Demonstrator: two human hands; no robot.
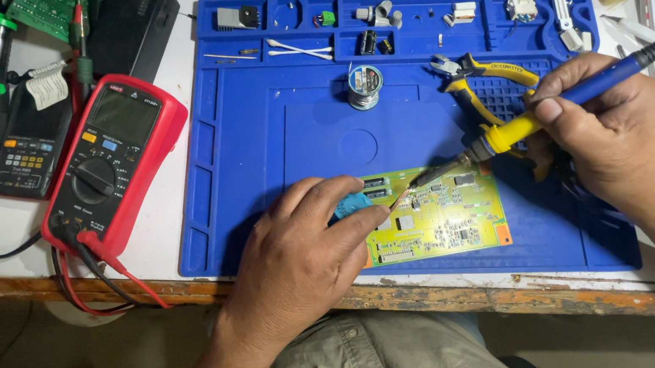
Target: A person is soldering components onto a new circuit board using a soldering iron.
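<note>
Blue mat point(270, 141), left hand point(303, 251) hiding board point(444, 223) edge

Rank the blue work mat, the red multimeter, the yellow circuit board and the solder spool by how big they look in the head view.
1. Blue work mat
2. Red multimeter
3. Yellow circuit board, partly covered by the left hand, so nearly a tie with the multimeter
4. Solder spool

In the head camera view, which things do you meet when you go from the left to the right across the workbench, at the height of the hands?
Red multimeter → left hand → yellow circuit board → soldering iron → right hand. All but the multimeter lie over the blue work mat.
</note>
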